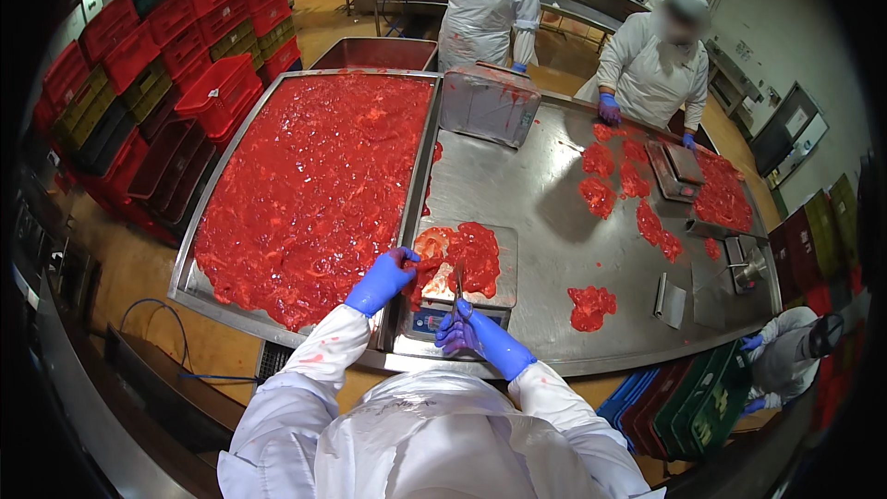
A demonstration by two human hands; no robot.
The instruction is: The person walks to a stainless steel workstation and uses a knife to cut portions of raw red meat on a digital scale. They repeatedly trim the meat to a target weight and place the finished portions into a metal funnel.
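My left hand (381,281), in a blue glove, is closed on the near-left edge of a strip of wet red meat (425,270). More red meat (475,257) lies with it on the steel plate of a bench scale (505,288) at the table's near edge. Just right of the strip, my right hand (480,334), also gloved in blue, grips what look like metal scissors (457,279). Their blades point away from me, against the meat; the handles are partly hidden by my fingers.
A wide steel bin section (427,129) full of red meat adjoins on the left. Meat pieces (591,308) lie to the right on the steel table (545,222). A second scale (676,171) stands farther off. Two co-workers stand across, another at right. Red crates (222,92) are stacked left.
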